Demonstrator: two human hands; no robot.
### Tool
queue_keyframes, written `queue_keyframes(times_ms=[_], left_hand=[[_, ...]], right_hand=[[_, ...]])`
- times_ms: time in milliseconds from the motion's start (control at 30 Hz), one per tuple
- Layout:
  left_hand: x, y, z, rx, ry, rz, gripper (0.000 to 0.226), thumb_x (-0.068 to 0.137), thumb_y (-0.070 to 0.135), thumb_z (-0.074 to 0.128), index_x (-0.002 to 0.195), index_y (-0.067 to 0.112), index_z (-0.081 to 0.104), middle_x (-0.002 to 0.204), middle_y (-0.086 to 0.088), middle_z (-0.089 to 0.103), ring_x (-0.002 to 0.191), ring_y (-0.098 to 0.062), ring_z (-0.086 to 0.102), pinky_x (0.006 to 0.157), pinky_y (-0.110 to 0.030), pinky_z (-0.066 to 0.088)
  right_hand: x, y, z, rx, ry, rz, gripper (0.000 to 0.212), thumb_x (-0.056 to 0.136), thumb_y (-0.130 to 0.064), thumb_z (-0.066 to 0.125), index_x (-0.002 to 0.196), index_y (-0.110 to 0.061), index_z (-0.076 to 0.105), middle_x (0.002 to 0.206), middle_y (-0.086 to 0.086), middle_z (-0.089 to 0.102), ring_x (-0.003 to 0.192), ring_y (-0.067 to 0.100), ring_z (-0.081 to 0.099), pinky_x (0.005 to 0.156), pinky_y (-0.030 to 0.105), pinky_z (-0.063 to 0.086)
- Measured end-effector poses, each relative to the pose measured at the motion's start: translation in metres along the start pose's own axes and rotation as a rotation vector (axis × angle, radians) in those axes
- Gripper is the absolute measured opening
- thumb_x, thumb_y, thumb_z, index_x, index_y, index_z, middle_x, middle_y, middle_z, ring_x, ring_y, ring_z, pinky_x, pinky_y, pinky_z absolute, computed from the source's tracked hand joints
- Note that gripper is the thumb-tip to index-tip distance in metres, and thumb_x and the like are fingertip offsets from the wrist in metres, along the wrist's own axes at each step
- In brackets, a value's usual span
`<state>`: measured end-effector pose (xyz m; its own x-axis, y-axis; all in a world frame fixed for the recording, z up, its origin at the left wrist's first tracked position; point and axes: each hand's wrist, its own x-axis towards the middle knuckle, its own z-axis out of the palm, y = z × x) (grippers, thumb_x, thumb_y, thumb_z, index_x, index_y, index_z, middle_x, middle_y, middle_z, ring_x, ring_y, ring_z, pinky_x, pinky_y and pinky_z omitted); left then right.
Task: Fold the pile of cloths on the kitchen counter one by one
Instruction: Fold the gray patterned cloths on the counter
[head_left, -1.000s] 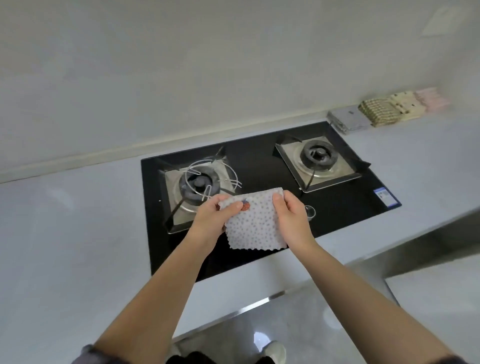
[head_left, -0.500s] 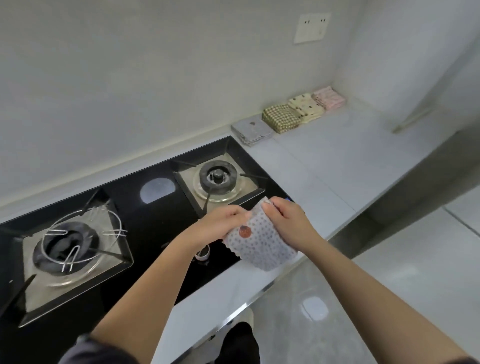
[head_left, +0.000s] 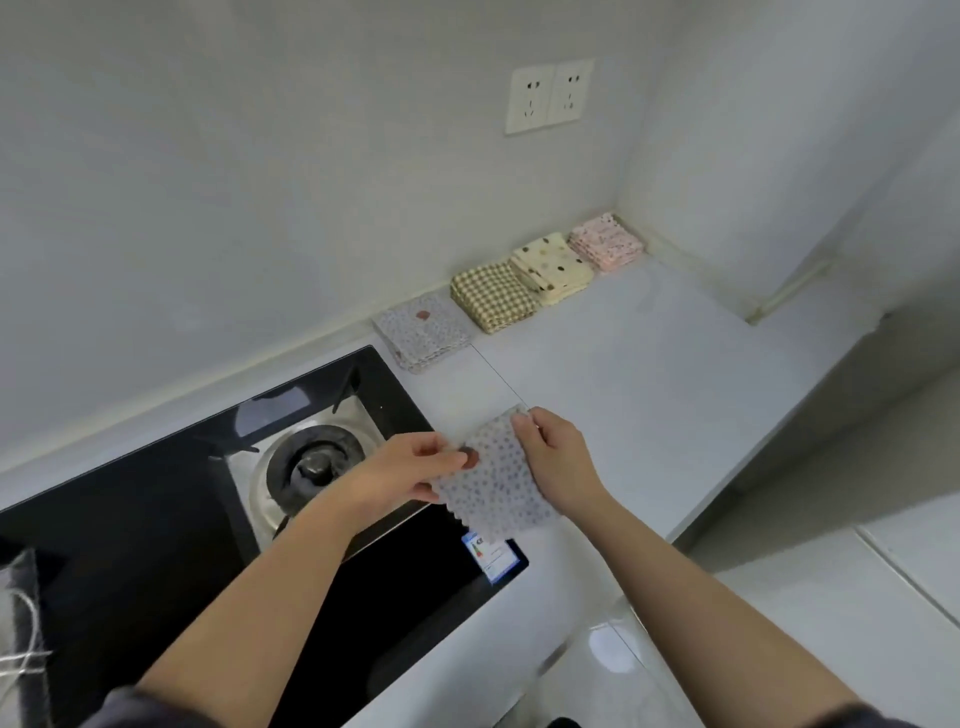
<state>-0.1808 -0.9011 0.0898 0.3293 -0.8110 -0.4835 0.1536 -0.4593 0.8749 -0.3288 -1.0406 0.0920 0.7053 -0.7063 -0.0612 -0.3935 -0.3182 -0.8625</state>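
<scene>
One counter (head_left: 649, 374) carries a hob (head_left: 156, 545) and four folded stacks (head_left: 493, 296) by the wall (head_left: 260, 182). Over the hob's right edge hangs a dotted cloth (head_left: 498, 483), pinched at its upper corners by the left hand (head_left: 410, 467) and right hand (head_left: 558, 462). Light and limp, I'd judge: corners give control.

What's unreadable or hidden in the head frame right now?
Head view:
- Blue sticker: print too small, top covered by the dotted cloth.
- Second burner: cut off by left edge.
- Cloth's layers: hidden between left hand and right hand.
- Folded stacks: layer counts too small.
</scene>
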Motion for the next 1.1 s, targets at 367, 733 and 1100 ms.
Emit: queue_keyframes(times_ms=[367,733,1100], left_hand=[[0.136,0.023,0.014,-0.373,0.989,-0.066,0.03,0.096,0.031,0.051,0.081,0.006,0.059,0.085,-0.012,0.063,0.082,-0.029,0.06,0.075,-0.039,0.05],[0.233,0.052,-0.073,0.105,1.34,-0.177,0.03,0.103,0.032,0.036,0.087,0.012,0.05,0.069,0.0,0.049,0.063,-0.017,0.045,0.058,-0.03,0.032],[0.277,0.035,-0.1,0.227,1.288,-0.315,0.034,0.104,0.039,0.031,0.1,0.013,0.052,0.079,-0.003,0.056,0.073,-0.026,0.054,0.064,-0.032,0.042]], right_hand=[[0.184,0.026,0.021,0.018,-0.236,0.084,0.038,0.102,-0.024,0.039,0.065,-0.015,0.039,0.065,-0.001,0.042,0.061,0.012,0.041,0.054,0.026,0.027],[0.316,0.017,0.102,-0.183,-0.186,-0.068,0.04,0.105,-0.032,0.03,0.091,-0.005,0.055,0.089,0.015,0.063,0.085,0.03,0.06,0.071,0.037,0.045],[0.346,0.036,0.137,-0.367,-0.122,-0.009,0.039,0.106,-0.033,0.028,0.103,-0.004,0.054,0.093,0.014,0.065,0.08,0.03,0.062,0.06,0.031,0.039]])
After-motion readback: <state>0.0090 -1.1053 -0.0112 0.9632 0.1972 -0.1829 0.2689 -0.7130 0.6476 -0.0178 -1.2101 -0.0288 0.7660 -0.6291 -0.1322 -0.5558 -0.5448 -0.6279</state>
